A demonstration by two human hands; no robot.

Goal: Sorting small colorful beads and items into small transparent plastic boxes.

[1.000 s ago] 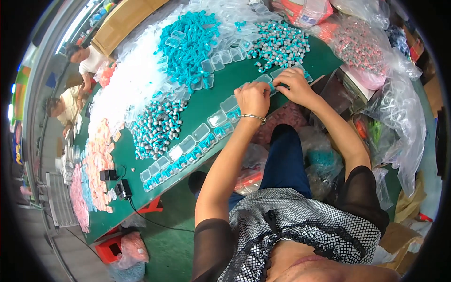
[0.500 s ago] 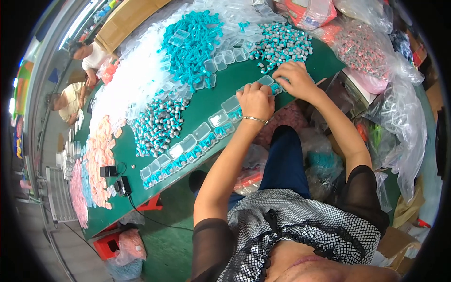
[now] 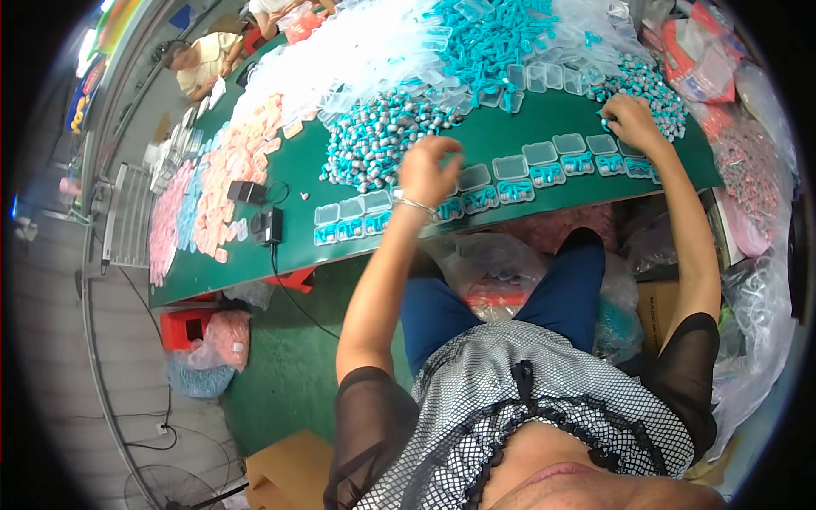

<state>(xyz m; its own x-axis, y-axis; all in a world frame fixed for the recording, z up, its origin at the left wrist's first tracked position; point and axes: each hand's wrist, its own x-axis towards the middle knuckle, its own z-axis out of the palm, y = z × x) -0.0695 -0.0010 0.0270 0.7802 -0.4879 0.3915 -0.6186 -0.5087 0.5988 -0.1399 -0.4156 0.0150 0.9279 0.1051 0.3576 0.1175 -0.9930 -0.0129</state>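
Observation:
A long row of small clear plastic boxes [image 3: 515, 192], lids flipped back, runs along the table's front edge; teal and grey pieces lie in them. My left hand [image 3: 427, 172] hovers over the left part of the row, beside a pile of teal-and-grey plug-like pieces [image 3: 374, 140]. Its fingers are loosely bent and apart, and nothing shows in them. At the right, my right hand [image 3: 633, 123] reaches to the edge of a second pile of such pieces [image 3: 654, 89]. Its fingertips are drawn together with a bit of teal at them, too small to make out.
A heap of teal pieces [image 3: 489, 42] and clear boxes [image 3: 357, 42] covers the back of the green table [image 3: 293, 178]. Peach parts [image 3: 225, 200] and black adapters [image 3: 266, 225] lie left. A co-worker [image 3: 204, 64] sits beyond. Bags [image 3: 752, 178] crowd the right.
The view has turned, so the row lies more level. My left hand has moved left along the boxes toward the left pile; my right hand has gone from the boxes to the right pile.

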